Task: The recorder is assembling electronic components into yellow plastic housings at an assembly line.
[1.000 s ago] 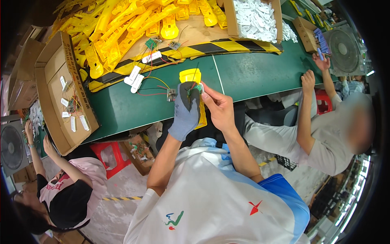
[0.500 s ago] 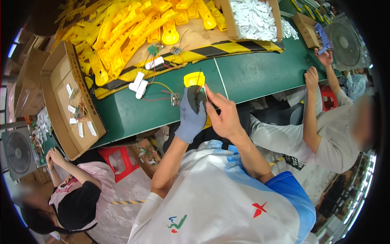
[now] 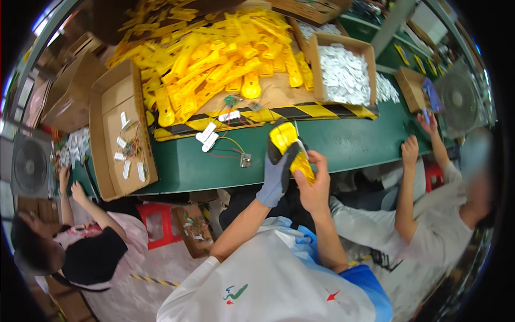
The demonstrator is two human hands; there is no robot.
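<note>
My left hand point(image 3: 277, 170), in a grey glove with dark fingers and palm, is closed around a long yellow plastic housing point(image 3: 283, 136). Bare, my right hand point(image 3: 315, 189) grips the same housing at its lower end, thumb and fingers pressed against it. The housing is tilted above the front edge of the green bench, and a thin whitish strip shows along its side. Just left of the hands, white plastic pieces point(image 3: 207, 137) lie on the bench, wired to a small square circuit board point(image 3: 245, 160).
A heap of yellow housings point(image 3: 225, 59) covers the cardboard behind a black-and-yellow striped edge point(image 3: 316, 111). Right of it stands a box of white parts point(image 3: 344, 72). To the left is a cardboard tray point(image 3: 110, 177) with wired pieces. Co-workers sit on both sides.
The yellow housing has turned to lie slantwise, its broad face showing. My right hand has moved from its upper end down to its lower end. The view has shifted.
</note>
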